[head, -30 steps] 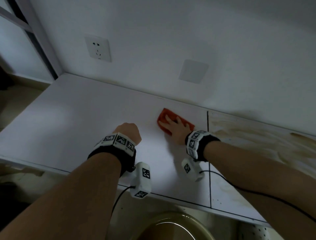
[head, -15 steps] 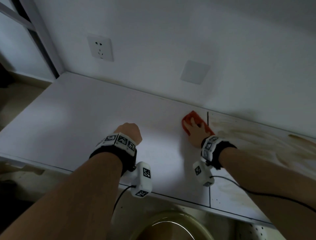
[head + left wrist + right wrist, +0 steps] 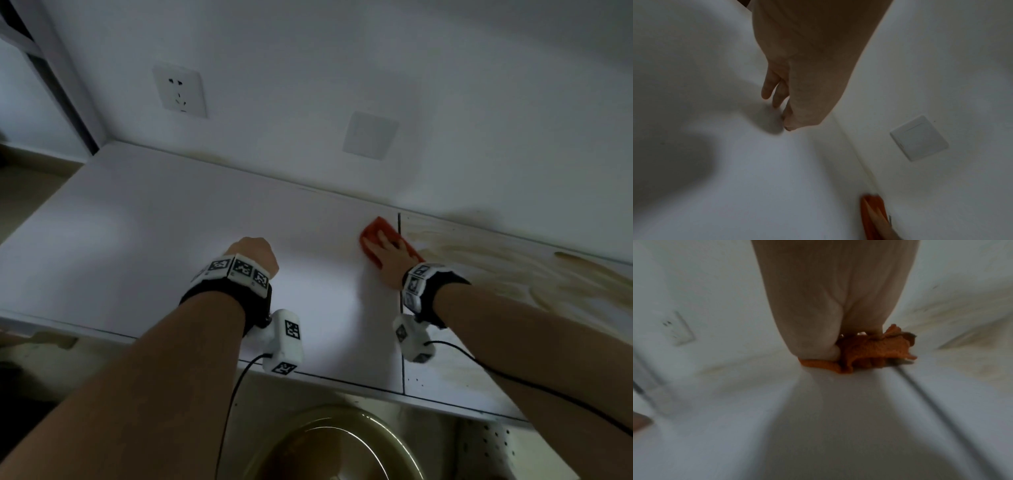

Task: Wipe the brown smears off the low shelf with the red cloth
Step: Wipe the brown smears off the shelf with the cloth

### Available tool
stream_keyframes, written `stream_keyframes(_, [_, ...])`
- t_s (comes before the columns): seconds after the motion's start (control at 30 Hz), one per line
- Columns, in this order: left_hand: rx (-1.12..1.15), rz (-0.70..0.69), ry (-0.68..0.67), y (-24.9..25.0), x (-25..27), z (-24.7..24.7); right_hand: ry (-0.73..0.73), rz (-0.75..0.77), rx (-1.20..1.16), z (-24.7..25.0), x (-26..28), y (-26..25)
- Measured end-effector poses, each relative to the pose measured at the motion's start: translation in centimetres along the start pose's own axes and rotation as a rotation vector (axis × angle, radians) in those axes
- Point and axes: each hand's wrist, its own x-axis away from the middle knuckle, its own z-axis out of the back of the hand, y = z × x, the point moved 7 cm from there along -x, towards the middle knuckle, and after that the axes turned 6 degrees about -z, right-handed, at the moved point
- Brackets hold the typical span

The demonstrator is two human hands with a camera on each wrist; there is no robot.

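Note:
The red cloth [image 3: 372, 230] lies on the white low shelf [image 3: 137, 240], right at the dark seam [image 3: 399, 222] between two panels. My right hand [image 3: 385, 248] presses flat on it, fingers spread over the fabric. In the right wrist view the cloth [image 3: 869, 352] bunches up under the palm [image 3: 828, 305]. Brown smears [image 3: 496, 270] cover the panel to the right of the seam, and they also show in the right wrist view [image 3: 972, 340]. My left hand [image 3: 255, 253] rests on the clean left panel, its loose fingertips [image 3: 774, 95] touching the surface and holding nothing.
A wall socket [image 3: 180, 90] and a blank cover plate [image 3: 370, 134] sit on the white wall behind the shelf. Below the shelf's front edge is a round brass-coloured basin [image 3: 329, 445]. A dark frame [image 3: 58, 78] stands at the far left.
My right hand has slid the cloth to the right, from the middle of the left panel up to the seam beside the smears. The left hand has stayed put.

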Motion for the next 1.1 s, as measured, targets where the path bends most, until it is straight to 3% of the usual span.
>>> stream_keyframes(0.2, [0.059, 0.006, 0.045, 1.6, 0.5, 0.3, 0.000, -0.011, 0.014, -1.0, 0.5, 0.7])
stream_keyframes(0.43, [0.116, 0.049, 0.023, 0.8, 1.3, -1.6, -0.007, 0.218, 0.068, -2.6, 2.5, -4.8])
stream_keyframes(0.63, [0.097, -0.009, 0.068, 1.8, 4.0, -4.1, -0.035, 0.416, 0.221, -5.7, 8.0, -8.7])
stream_keyframes(0.8, [0.086, -0.031, 0.051, 3.3, 6.5, -6.1, -0.089, 0.519, 0.315, -9.2, 14.1, -6.1])
stream_keyframes(0.93, [0.022, -0.042, -0.007, 3.6, 8.6, -6.7, -0.100, 0.488, 0.310, -10.0, 15.7, -2.5])
stream_keyframes(1.1, [-0.019, -0.040, -0.037, 1.9, 9.3, -6.0, -0.033, 0.303, 0.203, -7.6, 12.2, -0.2])
